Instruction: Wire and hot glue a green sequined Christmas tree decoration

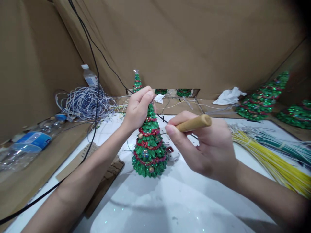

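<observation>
Green tinsel tree [150, 145] | left hand [137, 110] fingers pinch its top | right hand [206, 145] fingers clamp wooden-handled tool [194, 123]

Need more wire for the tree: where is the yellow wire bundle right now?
In the head view, the yellow wire bundle lies at the right on the white table, right of the right hand, beside the green wires.

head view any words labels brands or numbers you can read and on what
Nothing can be read.
Blue label on the lying bottle: blurred, unreadable.
Label on the upright bottle: too small to read.
Tinsel tree in left hand, wooden handle in right hand: no text.
</observation>
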### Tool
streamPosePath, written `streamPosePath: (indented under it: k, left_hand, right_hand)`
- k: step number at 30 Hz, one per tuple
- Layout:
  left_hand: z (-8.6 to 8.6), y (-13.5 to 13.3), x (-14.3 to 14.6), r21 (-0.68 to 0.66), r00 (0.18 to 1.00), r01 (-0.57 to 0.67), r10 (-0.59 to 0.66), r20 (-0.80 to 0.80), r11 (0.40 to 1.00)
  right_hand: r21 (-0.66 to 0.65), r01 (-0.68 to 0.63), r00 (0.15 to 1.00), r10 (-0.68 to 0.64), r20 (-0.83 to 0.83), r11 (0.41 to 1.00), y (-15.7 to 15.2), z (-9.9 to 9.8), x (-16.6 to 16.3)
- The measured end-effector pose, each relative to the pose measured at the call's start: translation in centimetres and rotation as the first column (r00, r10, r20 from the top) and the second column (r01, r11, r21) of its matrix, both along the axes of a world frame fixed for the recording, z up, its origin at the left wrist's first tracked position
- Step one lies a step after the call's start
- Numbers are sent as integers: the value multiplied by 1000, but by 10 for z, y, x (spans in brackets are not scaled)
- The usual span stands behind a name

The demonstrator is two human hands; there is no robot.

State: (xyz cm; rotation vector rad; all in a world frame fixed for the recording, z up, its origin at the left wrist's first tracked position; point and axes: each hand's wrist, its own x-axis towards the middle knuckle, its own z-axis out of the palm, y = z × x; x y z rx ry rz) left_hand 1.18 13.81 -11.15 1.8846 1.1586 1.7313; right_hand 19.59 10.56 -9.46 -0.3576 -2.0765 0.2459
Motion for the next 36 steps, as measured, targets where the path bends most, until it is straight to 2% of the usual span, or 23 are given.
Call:
streamPosePath:
  k: [3, 5, 9, 12, 17, 23, 30, 33, 36]
  left_hand:
    - [2, 0, 0, 18, 1000, -13, 13, -11, 1000]
    - [3, 1, -2, 23, 1000, -19, 19, -11, 1000]
    - [5, 3, -12, 5, 1000, 18, -18, 9, 1000]
    - [6, 3, -19, -17, 999, 47, -47, -4, 999]
    - [9, 0, -22, -20, 998, 57, -57, -33, 998]
    - [11, -1, -20, -34, 996, 71, -72, -46, 997]
    - [12, -4, -19, -72, 995, 18, -25, -95, 997]
    - [13, -6, -19, -85, 995, 25, -33, -90, 996]
    - [13, -6, -19, -98, 996, 29, -37, -77, 995]
  right_hand:
    - [-22, -7, 1000, 8, 17, 1000, 1, 1, -1]
    - [-93, -50, 999, 51, 15, 994, 2, 2, 0]
    - [-290, -116, 990, 86, -112, 950, 6, 7, 5]
    - [-331, -125, 981, 67, -181, 935, 9, 8, 8]
    - [-413, -172, 984, 135, -118, 894, 11, 0, 5]
    - [-440, -197, 980, 184, -72, 876, 12, -5, 0]
    - [-461, -212, 976, 214, -49, 862, 10, -6, -1]
    - [-464, -206, 978, 190, -81, 861, 10, -5, 0]
    - [-419, -180, 982, 135, -135, 890, 12, 1, 3]
